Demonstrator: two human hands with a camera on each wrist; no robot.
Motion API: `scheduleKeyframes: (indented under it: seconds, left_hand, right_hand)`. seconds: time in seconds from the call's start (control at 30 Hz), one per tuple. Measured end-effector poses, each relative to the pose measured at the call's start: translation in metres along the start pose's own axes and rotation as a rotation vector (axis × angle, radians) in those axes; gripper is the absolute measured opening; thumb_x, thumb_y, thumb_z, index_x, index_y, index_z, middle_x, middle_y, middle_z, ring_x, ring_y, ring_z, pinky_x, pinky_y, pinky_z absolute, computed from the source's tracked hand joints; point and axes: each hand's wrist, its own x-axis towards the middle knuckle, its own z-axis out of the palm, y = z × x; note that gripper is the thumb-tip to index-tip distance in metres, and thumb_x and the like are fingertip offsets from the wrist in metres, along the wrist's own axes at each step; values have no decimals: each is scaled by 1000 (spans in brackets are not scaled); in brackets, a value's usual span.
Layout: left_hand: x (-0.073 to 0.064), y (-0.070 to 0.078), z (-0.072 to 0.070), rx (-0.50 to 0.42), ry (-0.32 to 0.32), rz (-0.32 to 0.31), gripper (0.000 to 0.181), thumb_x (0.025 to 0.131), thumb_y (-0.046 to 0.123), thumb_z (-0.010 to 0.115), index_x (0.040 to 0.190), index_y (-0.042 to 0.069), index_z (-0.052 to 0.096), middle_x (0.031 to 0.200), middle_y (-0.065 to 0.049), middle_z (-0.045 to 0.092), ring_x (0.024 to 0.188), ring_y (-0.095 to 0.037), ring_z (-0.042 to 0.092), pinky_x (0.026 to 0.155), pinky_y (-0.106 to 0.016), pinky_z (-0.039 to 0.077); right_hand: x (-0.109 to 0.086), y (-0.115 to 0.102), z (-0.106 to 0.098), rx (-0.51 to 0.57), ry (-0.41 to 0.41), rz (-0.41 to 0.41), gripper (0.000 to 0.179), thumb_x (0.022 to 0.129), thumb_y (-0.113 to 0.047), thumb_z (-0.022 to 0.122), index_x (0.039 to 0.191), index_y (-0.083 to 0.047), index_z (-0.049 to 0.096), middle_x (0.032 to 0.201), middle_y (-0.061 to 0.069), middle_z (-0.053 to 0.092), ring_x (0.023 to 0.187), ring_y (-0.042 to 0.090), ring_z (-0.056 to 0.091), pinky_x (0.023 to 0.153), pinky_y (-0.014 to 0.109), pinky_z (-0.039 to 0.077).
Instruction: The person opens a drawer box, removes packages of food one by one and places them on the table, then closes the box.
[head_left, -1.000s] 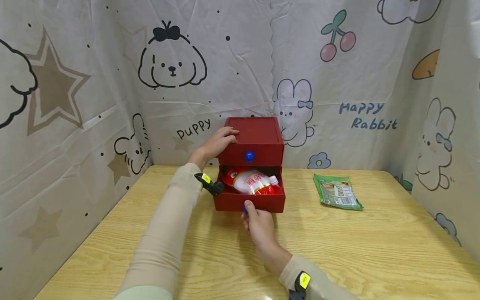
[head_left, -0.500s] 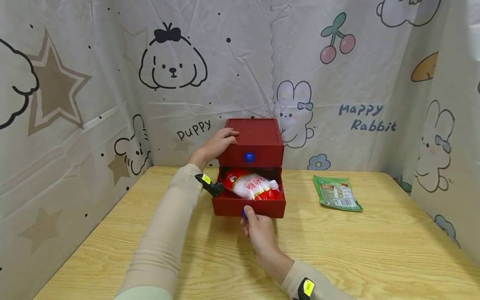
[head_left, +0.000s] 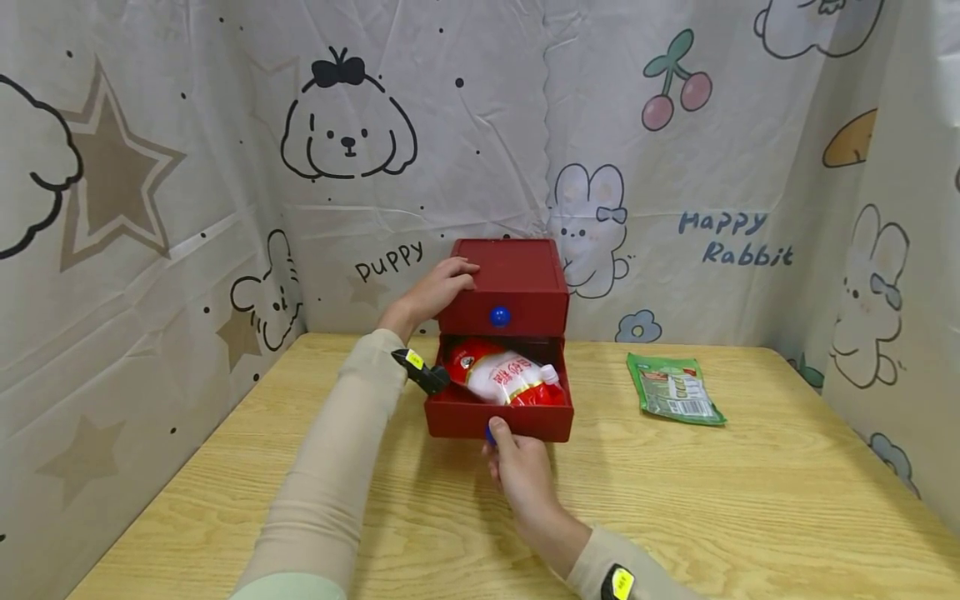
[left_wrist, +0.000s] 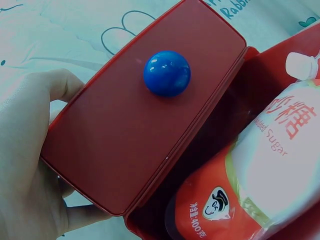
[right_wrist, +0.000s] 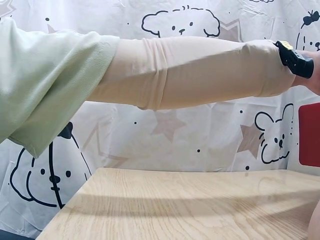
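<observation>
A small red two-drawer cabinet [head_left: 513, 262] stands on the wooden table, its lower drawer [head_left: 457, 422] pulled out toward me. Inside that drawer lies a red and white sugar bag [head_left: 501, 373] with a white cap; its printed label shows in the left wrist view. My left hand [head_left: 437, 293] holds the cabinet at its upper left side, fingers over the top edge. With thumb and fingers, my right hand [head_left: 527, 483] pinches the lower drawer's blue knob [head_left: 491, 435], mostly covered by the thumb. The upper drawer, with its own blue knob [left_wrist: 167, 74], is closed.
To the right of the cabinet a green packet [head_left: 677, 392] lies flat on the table [head_left: 750, 508]. A printed cloth [head_left: 465, 158] hangs behind and along both sides. My left sleeve [right_wrist: 200, 75] crosses the right wrist view.
The lower drawer has slid farther out toward me, with my right hand on its knob. More of the sugar bag shows. My left hand keeps its place on the cabinet.
</observation>
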Motion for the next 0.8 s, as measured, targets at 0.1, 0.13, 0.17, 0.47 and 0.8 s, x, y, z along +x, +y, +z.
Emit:
scheduleKeyframes:
  seconds: [0.1, 0.13, 0.17, 0.47, 0.8]
  left_hand:
    - [0, 1, 1, -7, 5, 2, 52, 98, 18, 50, 146, -1, 56, 160, -13, 35, 145, -29, 31, 118, -43, 26]
    - [0, 1, 1, -11, 5, 3, 51, 98, 17, 50, 146, -1, 56, 161, -13, 35, 145, -29, 31, 118, -43, 26]
    - [0, 1, 1, -13, 6, 3, 51, 99, 17, 51, 145, -1, 56, 160, -13, 35, 146, -29, 31, 118, -43, 26]
    - [-3, 2, 2, -18, 9, 1, 50, 99, 17, 50, 145, -1, 56, 160, -14, 36, 145, -29, 31, 118, -43, 26]
    - [-2, 1, 2, -22, 17, 2, 49, 99, 16, 50, 145, -2, 56, 160, -14, 36, 145, -29, 31, 119, -43, 26]
  right_hand:
    - [-2, 0, -1, -7, 2, -8, 47, 106, -40, 58, 74, -6, 65, 64, 0, 54, 54, 8, 45, 48, 20, 36]
    - [-2, 0, -1, -14, 1, -8, 47, 106, -40, 58, 74, -6, 65, 63, 0, 53, 54, 8, 44, 48, 20, 36]
    - [-2, 0, -2, -18, 1, -9, 48, 106, -40, 58, 74, -6, 65, 63, 0, 53, 53, 8, 44, 48, 20, 36]
    - [-5, 2, -5, -32, -12, -6, 47, 107, -40, 55, 76, -7, 66, 70, 1, 58, 56, 9, 46, 50, 22, 37]
    - [-9, 3, -5, -39, -34, -7, 49, 107, -43, 56, 76, -6, 66, 63, 0, 54, 53, 9, 44, 45, 20, 34]
